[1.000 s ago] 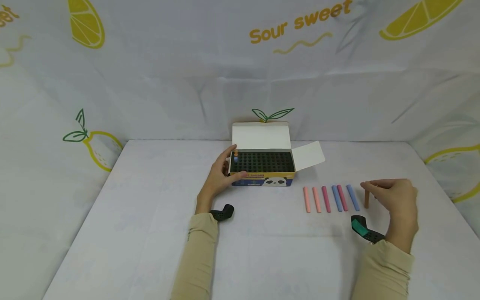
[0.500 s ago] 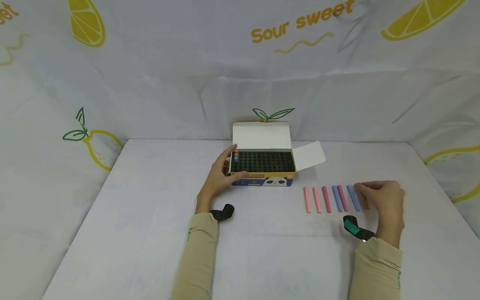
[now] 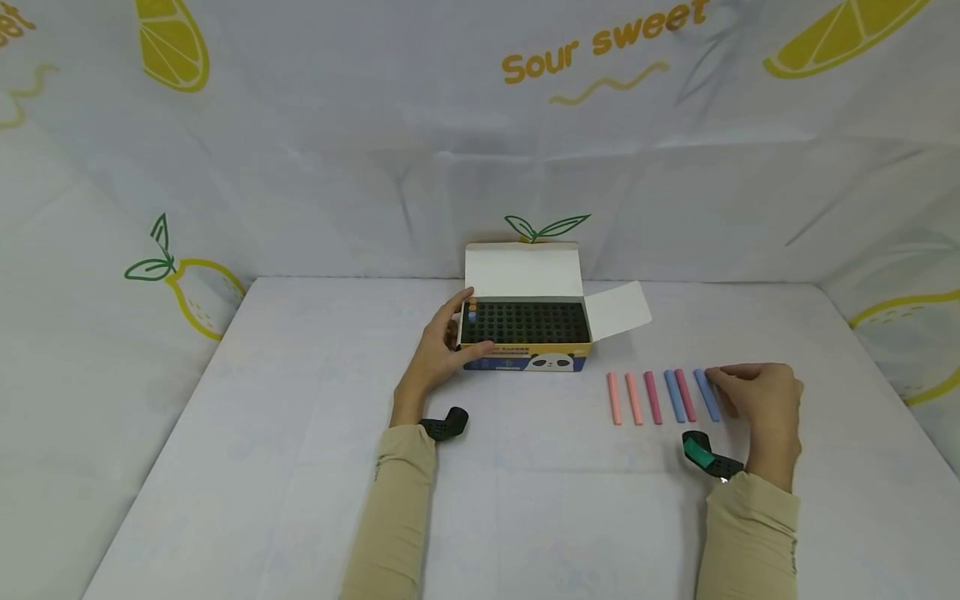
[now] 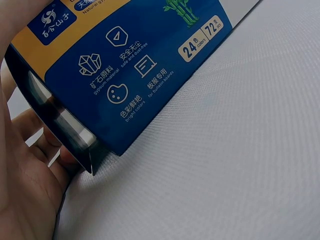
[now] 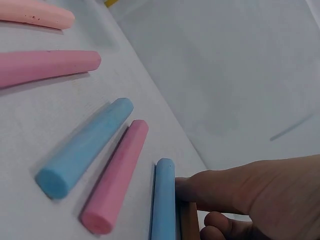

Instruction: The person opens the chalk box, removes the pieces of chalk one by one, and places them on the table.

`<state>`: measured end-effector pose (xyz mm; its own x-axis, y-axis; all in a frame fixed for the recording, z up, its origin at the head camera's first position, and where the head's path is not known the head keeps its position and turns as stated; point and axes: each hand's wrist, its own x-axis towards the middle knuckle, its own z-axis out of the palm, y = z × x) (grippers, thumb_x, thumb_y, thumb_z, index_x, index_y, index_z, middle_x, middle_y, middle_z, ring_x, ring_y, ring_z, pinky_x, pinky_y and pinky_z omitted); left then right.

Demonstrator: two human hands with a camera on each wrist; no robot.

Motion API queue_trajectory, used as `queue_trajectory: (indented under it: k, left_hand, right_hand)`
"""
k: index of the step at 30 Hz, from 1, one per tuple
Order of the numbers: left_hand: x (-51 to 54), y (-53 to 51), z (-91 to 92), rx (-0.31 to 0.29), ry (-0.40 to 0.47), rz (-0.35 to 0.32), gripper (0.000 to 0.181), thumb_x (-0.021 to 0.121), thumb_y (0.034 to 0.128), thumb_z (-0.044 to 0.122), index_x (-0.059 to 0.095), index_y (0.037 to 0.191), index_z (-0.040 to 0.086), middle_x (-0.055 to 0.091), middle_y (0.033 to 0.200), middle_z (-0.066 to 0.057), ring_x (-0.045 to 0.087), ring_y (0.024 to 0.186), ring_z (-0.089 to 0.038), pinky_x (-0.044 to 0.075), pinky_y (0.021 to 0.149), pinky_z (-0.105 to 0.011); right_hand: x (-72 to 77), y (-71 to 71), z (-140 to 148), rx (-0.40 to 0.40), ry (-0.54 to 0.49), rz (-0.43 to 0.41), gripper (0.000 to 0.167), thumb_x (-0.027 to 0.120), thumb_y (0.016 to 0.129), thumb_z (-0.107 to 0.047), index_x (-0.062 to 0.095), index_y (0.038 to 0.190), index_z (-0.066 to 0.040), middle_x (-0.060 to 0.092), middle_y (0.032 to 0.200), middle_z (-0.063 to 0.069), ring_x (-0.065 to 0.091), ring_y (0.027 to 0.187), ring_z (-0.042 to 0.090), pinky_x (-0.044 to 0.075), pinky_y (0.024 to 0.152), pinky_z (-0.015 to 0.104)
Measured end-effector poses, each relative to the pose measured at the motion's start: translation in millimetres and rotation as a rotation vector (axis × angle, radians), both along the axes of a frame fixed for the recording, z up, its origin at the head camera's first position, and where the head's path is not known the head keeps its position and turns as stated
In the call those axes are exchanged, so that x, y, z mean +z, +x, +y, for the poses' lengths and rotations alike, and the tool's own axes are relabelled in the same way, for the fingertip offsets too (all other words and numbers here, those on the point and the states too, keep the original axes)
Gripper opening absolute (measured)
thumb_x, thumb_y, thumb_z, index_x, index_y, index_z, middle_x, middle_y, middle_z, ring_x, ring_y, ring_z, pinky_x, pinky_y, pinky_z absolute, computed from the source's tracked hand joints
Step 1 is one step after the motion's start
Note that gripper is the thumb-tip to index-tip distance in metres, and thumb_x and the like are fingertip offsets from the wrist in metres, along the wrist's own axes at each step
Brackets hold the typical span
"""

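My left hand (image 3: pixel 437 346) grips the left end of an open chalk box (image 3: pixel 551 363), thumb on its front. The left wrist view shows the box's blue printed side (image 4: pixel 125 95) beside that hand (image 4: pixel 27 185). Orange chalk (image 3: pixel 472 304) and blue chalk (image 3: pixel 472 317) stand in the leftmost holes of the dark insert (image 3: pixel 532 322). At the right my right hand (image 3: pixel 767 404) pinches a brown chalk stick (image 5: pixel 189 220) by its far end, close beside a blue chalk stick (image 5: pixel 164 200). The hand hides most of the brown stick in the head view.
Left of my right hand lie pink chalk (image 3: pixel 613 398), magenta chalk (image 3: pixel 652 397) and blue chalk (image 3: pixel 674 397) in a loose row on the white table (image 3: pixel 525 517). The raised lid (image 3: pixel 522 271) and side flap (image 3: pixel 618 311) stand out from the box. A printed cloth (image 3: pixel 337 167) hangs behind.
My right hand has shifted left with the brown chalk, now against the rightmost blue stick. Over this second the brown stick has become mostly hidden. My left hand and the box have stayed put.
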<state>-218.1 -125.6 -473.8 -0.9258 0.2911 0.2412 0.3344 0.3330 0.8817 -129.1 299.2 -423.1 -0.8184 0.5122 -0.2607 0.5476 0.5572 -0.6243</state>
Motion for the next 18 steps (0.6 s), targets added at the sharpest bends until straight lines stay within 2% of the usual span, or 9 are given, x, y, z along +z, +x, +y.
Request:
queue_trajectory:
  k: [7,12,14,18]
  left_hand:
    - [-0.3,-0.8,1.3,0.01,-0.014,-0.001,0.106,0.064,0.0717,0.088,0.032,0.159,0.038,0.046,0.15,-0.003,0.036,0.069,-0.017,0.034,0.064,-0.027]
    - [-0.7,-1.0,1.4,0.011,-0.013,-0.006,0.105,0.064,0.0717,0.088,0.032,0.159,0.038,0.046,0.15,-0.003,0.036,0.069,-0.018,0.035,0.065,-0.027]
    - [-1.2,-1.3,1.3,0.01,-0.011,-0.006,0.103,0.066,0.0733,0.085,0.032,0.159,0.039,0.046,0.151,-0.002,0.036,0.069,-0.017,0.035,0.064,-0.027]
    - [-1.7,-1.6,1.3,0.01,-0.011,-0.005,0.101,0.068,0.0751,0.082,0.033,0.159,0.039,0.046,0.151,-0.002,0.036,0.069,-0.017,0.035,0.064,-0.027]
  right_hand:
    - [4.0,1.2,-0.5,-0.016,-0.018,-0.024,0.059,0.062,0.099,-0.041,0.062,0.135,0.005,0.044,0.147,0.031,0.033,0.138,0.046,0.04,0.084,0.06]
    - [7.8,2.4,2.0,-0.036,-0.034,-0.033,0.064,0.062,0.098,-0.046,0.059,0.14,0.003,0.039,0.151,0.031,0.033,0.14,0.047,0.04,0.084,0.064]
    - [8.5,2.6,2.7,-0.039,-0.034,-0.025,0.065,0.062,0.097,-0.047,0.059,0.141,0.002,0.041,0.15,0.031,0.035,0.139,0.046,0.041,0.083,0.062]
    - [9.9,2.0,2.3,-0.035,-0.02,0.001,0.065,0.063,0.097,-0.047,0.06,0.14,0.001,0.049,0.144,0.029,0.041,0.131,0.041,0.042,0.079,0.051]
